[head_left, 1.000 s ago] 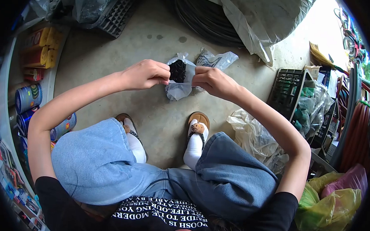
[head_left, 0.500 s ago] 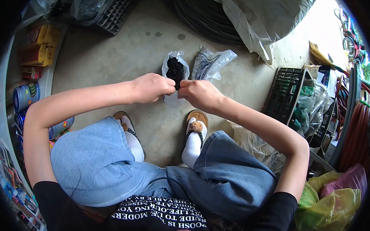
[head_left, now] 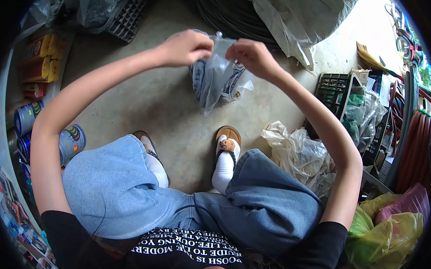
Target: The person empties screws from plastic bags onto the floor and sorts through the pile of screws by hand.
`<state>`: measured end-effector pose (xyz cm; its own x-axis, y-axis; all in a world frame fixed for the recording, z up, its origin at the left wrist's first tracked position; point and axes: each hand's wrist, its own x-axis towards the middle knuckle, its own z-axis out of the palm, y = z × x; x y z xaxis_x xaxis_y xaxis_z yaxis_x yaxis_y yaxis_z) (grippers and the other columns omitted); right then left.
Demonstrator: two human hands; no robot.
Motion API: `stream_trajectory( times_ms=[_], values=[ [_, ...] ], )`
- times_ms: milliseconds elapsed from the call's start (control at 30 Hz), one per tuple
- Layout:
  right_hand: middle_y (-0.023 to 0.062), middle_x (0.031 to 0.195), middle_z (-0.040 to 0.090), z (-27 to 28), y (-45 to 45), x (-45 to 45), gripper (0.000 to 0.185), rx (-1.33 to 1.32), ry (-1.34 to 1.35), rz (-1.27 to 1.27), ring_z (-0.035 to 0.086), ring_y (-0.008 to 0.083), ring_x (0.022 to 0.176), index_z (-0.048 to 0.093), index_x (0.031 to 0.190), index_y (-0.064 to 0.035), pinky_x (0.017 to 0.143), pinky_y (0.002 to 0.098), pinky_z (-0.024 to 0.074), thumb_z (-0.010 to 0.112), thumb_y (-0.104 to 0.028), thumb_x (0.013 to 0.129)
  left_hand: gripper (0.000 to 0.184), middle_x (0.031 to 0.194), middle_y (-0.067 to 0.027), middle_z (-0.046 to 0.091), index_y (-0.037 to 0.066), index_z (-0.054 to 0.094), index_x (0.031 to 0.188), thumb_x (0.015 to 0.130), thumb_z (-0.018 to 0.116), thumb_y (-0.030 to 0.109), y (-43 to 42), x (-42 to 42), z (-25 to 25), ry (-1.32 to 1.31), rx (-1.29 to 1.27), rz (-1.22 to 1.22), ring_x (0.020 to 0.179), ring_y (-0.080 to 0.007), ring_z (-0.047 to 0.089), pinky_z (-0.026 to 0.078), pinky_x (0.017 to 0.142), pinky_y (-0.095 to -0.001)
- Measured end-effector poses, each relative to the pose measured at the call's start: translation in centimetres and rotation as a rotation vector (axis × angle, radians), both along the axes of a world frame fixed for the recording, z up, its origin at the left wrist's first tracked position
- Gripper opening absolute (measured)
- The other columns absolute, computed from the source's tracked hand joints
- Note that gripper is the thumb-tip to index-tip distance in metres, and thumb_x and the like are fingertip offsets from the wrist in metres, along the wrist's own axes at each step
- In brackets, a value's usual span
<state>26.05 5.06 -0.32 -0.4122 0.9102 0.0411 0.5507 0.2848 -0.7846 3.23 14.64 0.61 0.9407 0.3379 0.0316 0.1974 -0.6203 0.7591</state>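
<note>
My left hand [head_left: 186, 48] and my right hand [head_left: 254, 58] are raised in front of me, a short distance apart. Between them stretches the top of a clear plastic bag [head_left: 220, 62], pinched by the fingers of both hands. Below it is the bag's body with dark blue print [head_left: 198, 79]; its contents are hidden. A second printed plastic bag [head_left: 233, 82] stands on the floor close behind and to the right, partly covered by the first. Motion slightly blurs the fingers of my right hand.
Crumpled clear plastic [head_left: 299, 148] lies right of my feet, near a black crate [head_left: 332, 91]. Yellow and pink bags [head_left: 386, 238] sit at the lower right. Shelves with blue cans [head_left: 27, 116] stand left. A black hose coil [head_left: 230, 15] lies ahead.
Both hands have moved forward and up and a little apart, drawing up the clear bag's top. The black contents seen in its mouth before are out of sight now.
</note>
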Motion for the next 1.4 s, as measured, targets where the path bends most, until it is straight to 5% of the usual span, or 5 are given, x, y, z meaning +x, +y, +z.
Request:
stream_trajectory(
  times_ms=[167, 433, 1067, 1267, 1400],
  values=[
    [0.0079, 0.104, 0.058, 2.1, 0.1, 4.6, 0.024, 0.038, -0.099, -0.361, 0.064, 0.016, 0.091, 0.059, 0.107, -0.0039, 0.071, 0.025, 0.0532, 0.061, -0.002, 0.083, 0.013, 0.073, -0.0074, 0.057, -0.003, 0.06, 0.082, 0.08, 0.061, 0.01, 2.7, -1.2, -1.6, 0.1, -0.325, 0.158, 0.066, -0.0134, 0.054, 0.042, 0.059, -0.0279],
    [0.0031, 0.102, 0.056, 1.1, -5.3, 2.8, 0.031, 0.128, -0.61, 0.017, 0.049, 0.019, 0.112, 0.064, 0.101, -0.0179, 0.095, 0.0429, 0.0291, 0.074, -0.023, 0.071, 0.017, 0.074, -0.0087, 0.054, 0.003, 0.057, 0.075, 0.079, 0.063, 0.018, -2.6, -1.4, 0.6, -0.072, 0.35, -0.007, 0.066, -0.0231, 0.055, 0.043, 0.06, -0.0346],
    [0.0077, 0.058, 0.063, 1.2, -4.3, 0.0, 0.016, -0.035, -0.753, -0.433, 0.061, 0.0245, 0.059, 0.066, 0.056, -0.0106, 0.076, 0.0384, 0.0313, 0.06, -0.018, 0.069, 0.062, 0.074, -0.0206, 0.066, -0.002, 0.064, 0.064, 0.069, 0.066, 0.059, -5.0, 5.8, -1.2, 0.475, -0.139, 0.307, 0.07, -0.0329, 0.066, 0.052, 0.067, -0.043],
    [0.0198, 0.123, 0.058, -1.3, -5.4, 0.8, 0.043, 0.037, -0.132, -0.28, 0.059, 0.0346, 0.108, 0.059, 0.122, -0.0053, 0.094, 0.0394, 0.046, 0.05, -0.008, 0.08, 0.039, 0.073, -0.0158, 0.067, -0.001, 0.066, 0.074, 0.068, 0.068, 0.038, -6.1, 7.0, -2.6, 0.401, -0.027, 0.24, 0.07, -0.0287, 0.066, 0.051, 0.067, -0.0389],
    [0.0172, 0.116, 0.058, -1.4, -5.9, -0.6, 0.039, 0.015, -0.128, -0.377, 0.06, 0.0326, 0.099, 0.06, 0.117, -0.0046, 0.086, 0.0383, 0.0506, 0.064, -0.012, 0.078, 0.028, 0.074, -0.0175, 0.066, -0.003, 0.067, 0.08, 0.072, 0.061, 0.023, -5.5, 6.5, -3.1, 0.344, -0.23, 0.263, 0.073, -0.0294, 0.066, 0.05, 0.07, -0.0378]
  ],
)
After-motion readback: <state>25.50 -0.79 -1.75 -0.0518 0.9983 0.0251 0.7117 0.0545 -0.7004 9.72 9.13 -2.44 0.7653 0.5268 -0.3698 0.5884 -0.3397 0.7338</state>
